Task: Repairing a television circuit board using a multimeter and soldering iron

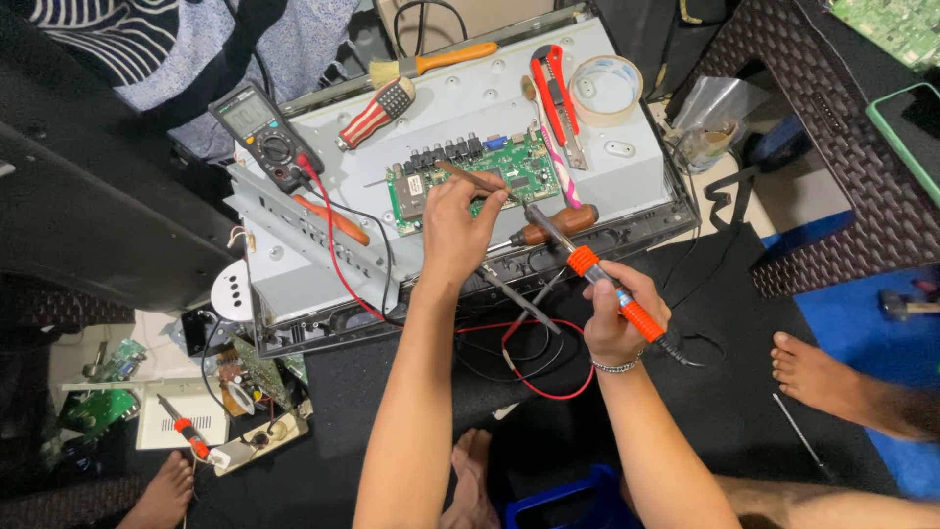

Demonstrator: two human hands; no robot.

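Head cam: right hand (615, 318) is fisted around the orange soldering iron (599, 282), tip angled up-left toward the green circuit board (470, 178), while left hand (452, 230) pinches a thin brown stick (470, 177) just above its fingertips.

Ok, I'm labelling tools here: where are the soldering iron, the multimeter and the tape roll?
soldering iron (615, 291): head view, orange handle.
multimeter (266, 135): head view, middle of its body.
tape roll (605, 90): head view, its ring.
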